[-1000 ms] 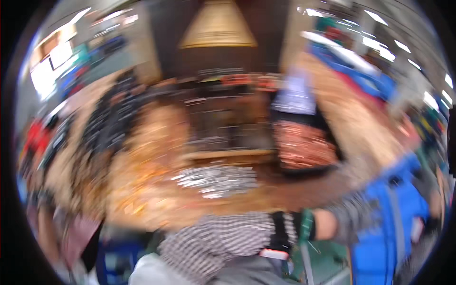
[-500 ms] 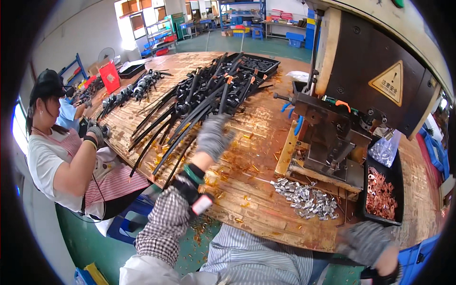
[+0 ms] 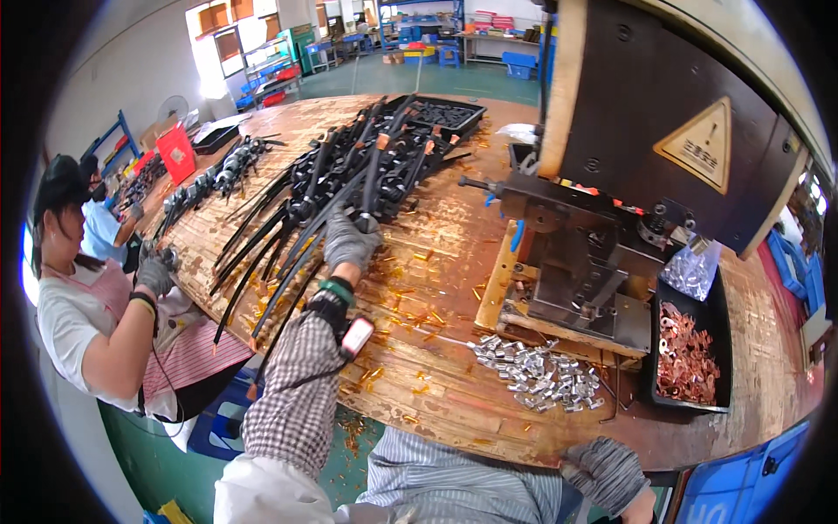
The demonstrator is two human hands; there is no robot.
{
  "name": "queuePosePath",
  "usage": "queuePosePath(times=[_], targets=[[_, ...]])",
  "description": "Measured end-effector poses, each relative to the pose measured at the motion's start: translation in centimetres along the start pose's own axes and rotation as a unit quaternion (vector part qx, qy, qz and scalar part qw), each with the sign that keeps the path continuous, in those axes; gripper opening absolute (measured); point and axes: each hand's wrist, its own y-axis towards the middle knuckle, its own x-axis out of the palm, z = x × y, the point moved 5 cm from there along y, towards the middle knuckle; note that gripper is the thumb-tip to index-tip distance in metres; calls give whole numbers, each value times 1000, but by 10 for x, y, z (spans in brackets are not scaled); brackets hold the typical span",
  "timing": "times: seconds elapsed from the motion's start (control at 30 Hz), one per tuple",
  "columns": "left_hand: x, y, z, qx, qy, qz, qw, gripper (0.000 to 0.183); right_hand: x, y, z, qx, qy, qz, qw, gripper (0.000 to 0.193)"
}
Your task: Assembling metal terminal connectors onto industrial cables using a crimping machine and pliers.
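Observation:
A grey knitted glove covers my left hand (image 3: 352,240), which reaches to the near side of a heap of black cables (image 3: 336,170). Its fingers are closed around a thick black cable (image 3: 374,179) whose bare copper end points away from me. Down at the table's front edge is my right hand (image 3: 607,476), also gloved, its fingers curled; whatever they may hold is hidden. Loose silver metal tube terminals (image 3: 541,374) lie in a pile on the table beyond it. Behind them stands a dark press machine (image 3: 585,262).
Right of the press, a black tray (image 3: 731,384) holds copper lugs (image 3: 687,354) and a clear plastic bag (image 3: 694,269). Amber scraps (image 3: 419,323) litter the wooden table (image 3: 471,419). A co-worker (image 3: 96,323) sits at the left. Another black tray (image 3: 471,115) stands behind the cables.
My right hand has moved left along the table's front edge, away from the copper lug tray. My left hand, blurred earlier, is now steady at the cables. The whole view has shifted slightly.

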Motion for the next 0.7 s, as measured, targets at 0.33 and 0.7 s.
queuePosePath(times=[0.33, 0.7], targets=[[35, -280, 83, 664, 469, -110, 572, 23, -41, 28, -128, -352, -139, 148, 914, 25], [18, -277, -14, 26, 658, -623, 422, 106, 4, 52, -60, -174, -249, 205, 931, 36]])
